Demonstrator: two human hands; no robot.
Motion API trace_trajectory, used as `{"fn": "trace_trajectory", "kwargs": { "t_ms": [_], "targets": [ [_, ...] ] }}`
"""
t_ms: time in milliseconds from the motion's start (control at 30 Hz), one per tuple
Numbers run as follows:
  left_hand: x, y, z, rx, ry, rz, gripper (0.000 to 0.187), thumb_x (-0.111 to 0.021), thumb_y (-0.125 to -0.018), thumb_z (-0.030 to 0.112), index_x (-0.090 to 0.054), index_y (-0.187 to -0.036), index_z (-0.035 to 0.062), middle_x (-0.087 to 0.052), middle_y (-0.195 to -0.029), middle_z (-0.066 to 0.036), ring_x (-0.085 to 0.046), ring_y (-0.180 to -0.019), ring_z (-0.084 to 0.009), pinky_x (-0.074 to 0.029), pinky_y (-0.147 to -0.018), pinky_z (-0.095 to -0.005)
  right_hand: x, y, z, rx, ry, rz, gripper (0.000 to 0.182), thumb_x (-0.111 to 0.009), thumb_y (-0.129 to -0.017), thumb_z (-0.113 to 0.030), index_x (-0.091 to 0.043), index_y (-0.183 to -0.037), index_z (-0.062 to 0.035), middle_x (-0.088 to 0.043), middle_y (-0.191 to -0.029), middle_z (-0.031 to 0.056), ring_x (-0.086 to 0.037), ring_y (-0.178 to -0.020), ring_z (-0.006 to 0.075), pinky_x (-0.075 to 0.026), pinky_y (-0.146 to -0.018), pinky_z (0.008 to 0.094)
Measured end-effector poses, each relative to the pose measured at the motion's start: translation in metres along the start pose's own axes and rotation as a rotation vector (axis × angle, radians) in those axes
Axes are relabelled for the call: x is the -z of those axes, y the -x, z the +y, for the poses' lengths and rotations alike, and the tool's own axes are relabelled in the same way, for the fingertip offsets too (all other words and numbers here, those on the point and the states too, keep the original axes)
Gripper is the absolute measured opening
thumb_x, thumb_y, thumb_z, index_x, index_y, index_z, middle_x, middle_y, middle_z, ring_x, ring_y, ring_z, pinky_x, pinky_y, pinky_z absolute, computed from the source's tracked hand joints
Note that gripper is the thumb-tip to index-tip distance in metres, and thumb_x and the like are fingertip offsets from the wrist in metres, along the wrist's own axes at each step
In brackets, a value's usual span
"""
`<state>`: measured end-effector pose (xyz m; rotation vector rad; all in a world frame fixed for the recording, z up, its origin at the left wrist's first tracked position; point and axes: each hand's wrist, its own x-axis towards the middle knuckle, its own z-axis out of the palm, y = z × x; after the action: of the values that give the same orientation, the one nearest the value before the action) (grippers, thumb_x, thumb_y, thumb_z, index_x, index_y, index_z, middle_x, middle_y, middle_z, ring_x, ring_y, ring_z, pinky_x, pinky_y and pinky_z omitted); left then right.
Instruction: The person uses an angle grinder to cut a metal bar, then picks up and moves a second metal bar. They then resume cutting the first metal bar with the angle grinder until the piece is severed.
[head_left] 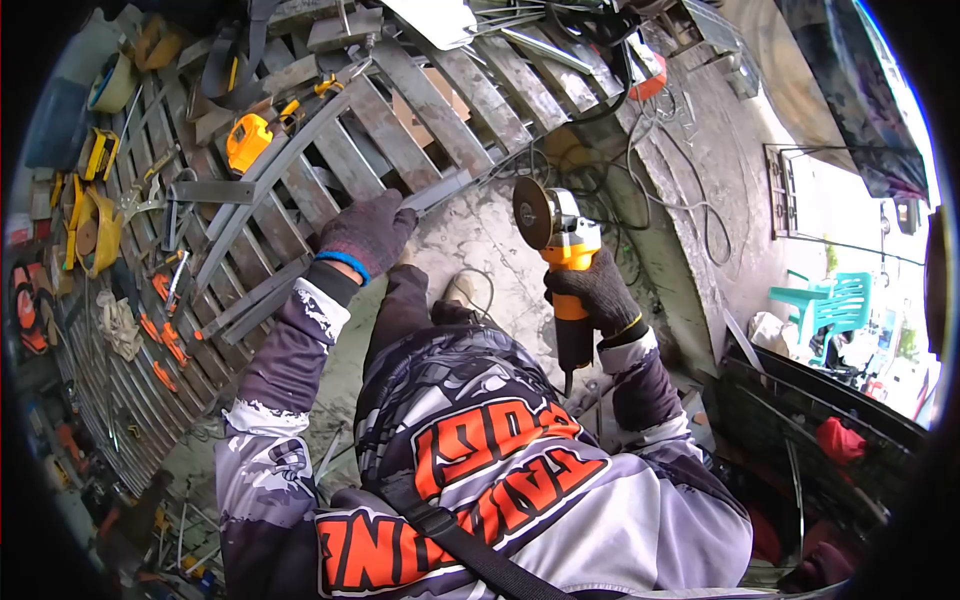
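Observation:
My right hand point(600, 290), in a dark knit glove, is wrapped round the yellow and black body of an angle grinder point(573, 255). The grinder stands upright in my grip, its round disc point(532, 213) at the top left, apart from any metal. At the near edge of a slatted steel bench point(380, 135), my gloved left hand point(366, 236) is closed over a grey metal bar point(440, 191). The bar's end sticks out to the right of my fingers. How far my fingers reach round it is hidden.
A yellow tape measure point(248, 142) lies on the bench by a curved metal strip point(290, 150). Further left are orange-handled clamps point(165, 340) and a yellow tape roll point(98, 230). Cables point(650, 170) trail over the floor beyond the grinder. A green plastic chair point(835, 305) stands at far right.

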<state>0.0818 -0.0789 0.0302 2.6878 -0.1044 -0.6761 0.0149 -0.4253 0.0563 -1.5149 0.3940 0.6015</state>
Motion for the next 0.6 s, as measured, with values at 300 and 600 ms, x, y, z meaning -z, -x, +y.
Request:
{"fn": "trace_trajectory", "kwargs": {
  "t_ms": [300, 600],
  "targets": [
    [0.000, 0.007, 0.015, 0.058, 0.001, -0.010, 0.038, -0.053, -0.105, 0.042, -0.060, -0.121, 0.0091, -0.073, -0.106, -0.027, -0.068, -0.103, -0.0516, -0.054, -0.087, -0.0628, -0.012, -0.020, -0.016, 0.060, 0.151, -0.027, 0.052, -0.084, -0.072, -0.005, -0.064, -0.120, -0.0008, -0.070, -0.090, 0.0067, -0.071, -0.073, 0.0199, -0.062, -0.070, 0.0354],
    [-0.006, 0.010, 0.009, -0.093, -0.153, 0.180, 0.041, -0.062, -0.102, 0.041, -0.059, -0.132, 0.0138, -0.070, -0.112, -0.020, -0.072, -0.101, -0.0447, -0.059, -0.083, -0.0554, -0.021, -0.033, -0.017, 0.059, 0.193, -0.061, 0.054, -0.082, -0.072, -0.001, -0.064, -0.122, -0.0021, -0.070, -0.095, 0.0070, -0.071, -0.077, 0.0198, -0.062, -0.072, 0.0356]
  ]
}}
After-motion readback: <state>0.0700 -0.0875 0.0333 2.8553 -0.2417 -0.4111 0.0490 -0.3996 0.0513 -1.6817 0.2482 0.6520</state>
